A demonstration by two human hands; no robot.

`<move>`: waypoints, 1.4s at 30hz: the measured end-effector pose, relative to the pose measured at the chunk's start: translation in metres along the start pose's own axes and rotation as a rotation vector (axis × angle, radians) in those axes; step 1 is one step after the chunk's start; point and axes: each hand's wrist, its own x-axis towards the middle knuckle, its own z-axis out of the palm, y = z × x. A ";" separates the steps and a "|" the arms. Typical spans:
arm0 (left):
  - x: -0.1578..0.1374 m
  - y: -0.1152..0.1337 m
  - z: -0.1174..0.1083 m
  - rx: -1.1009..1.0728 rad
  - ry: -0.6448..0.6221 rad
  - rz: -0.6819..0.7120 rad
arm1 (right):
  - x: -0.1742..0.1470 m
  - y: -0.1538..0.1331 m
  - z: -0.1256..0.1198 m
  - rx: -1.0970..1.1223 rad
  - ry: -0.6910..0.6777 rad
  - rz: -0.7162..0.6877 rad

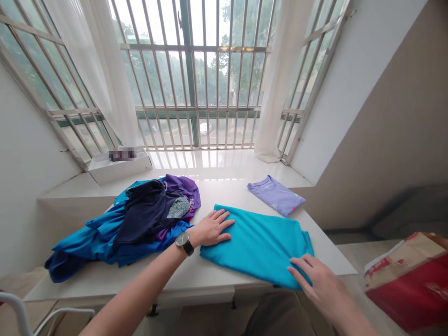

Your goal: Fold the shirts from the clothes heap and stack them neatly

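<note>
A turquoise piece of clothing (259,242) lies folded into a long shape on the white table. My left hand (212,227) rests flat on its left end, fingers spread; a wristwatch (184,242) is on that wrist. Toward the near right corner, my right hand (317,277) touches the cloth with its fingers stretched out and apart. Whether its thumb is under the edge is hidden. Left of my left hand is a loose heap of clothes (140,219) in blue, navy and purple. Beyond the turquoise cloth lies a folded lilac T-shirt (276,193).
A white box (121,165) stands on the windowsill (210,161) at the back left. Barred windows and white curtains (271,93) rise behind the table (168,284). On the right is a red and brown paper bag (409,280). A white curved tube (17,303) is at lower left.
</note>
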 end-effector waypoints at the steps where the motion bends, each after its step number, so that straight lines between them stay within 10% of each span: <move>1: 0.006 -0.004 -0.002 0.029 0.006 -0.011 | -0.002 -0.006 -0.001 0.021 -0.017 0.003; 11: 0.010 0.048 0.003 0.006 0.059 -0.442 | 0.009 -0.054 -0.002 0.202 -0.226 0.029; 20: 0.058 0.003 -0.001 -0.096 -0.142 -0.595 | 0.053 -0.107 -0.005 0.365 -0.383 -0.136; 23: 0.063 -0.007 0.005 -0.105 -0.126 -0.627 | 0.091 -0.081 -0.010 0.489 -0.308 -0.259; 27: 0.056 -0.013 0.020 -0.086 -0.033 -0.575 | 0.157 0.010 0.005 0.143 0.178 -0.040; 32: 0.053 -0.032 0.026 -0.103 -0.001 -0.457 | 0.197 0.090 0.058 -0.166 0.082 0.141; 42: 0.068 -0.084 0.015 -0.119 0.038 -0.188 | 0.221 0.057 0.116 -0.279 0.252 0.492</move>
